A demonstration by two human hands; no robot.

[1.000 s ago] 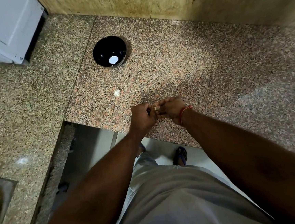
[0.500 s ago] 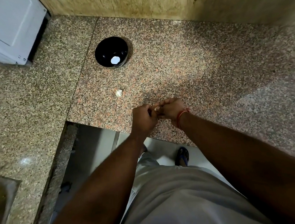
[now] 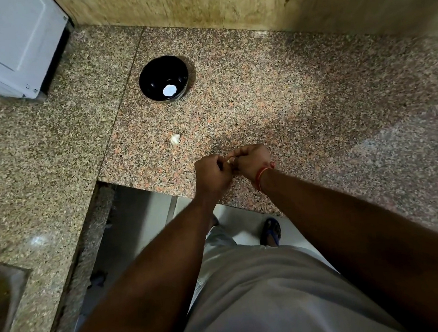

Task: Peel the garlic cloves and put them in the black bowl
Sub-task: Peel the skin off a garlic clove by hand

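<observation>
Just above the counter's front edge, my left hand [image 3: 213, 173] and my right hand [image 3: 251, 157] meet with fingers curled, pinching a small garlic clove [image 3: 229, 161] between them; only a pale sliver of it shows. A second whitish garlic clove [image 3: 175, 138] lies on the granite counter [image 3: 299, 100], up and left of my hands. Farther back stands the black bowl [image 3: 163, 78], with a bright white spot at its bottom that could be a reflection or a clove.
A white appliance [image 3: 8, 44] stands at the back left. A steel sink corner [image 3: 1, 288] shows at the lower left. A stone wall [image 3: 251, 1] runs behind the counter, which has a cut-out below my hands where floor and a sandalled foot [image 3: 271, 231] show.
Both hands stay together on the clove, with only slight finger shifts. The view has drifted a little.
</observation>
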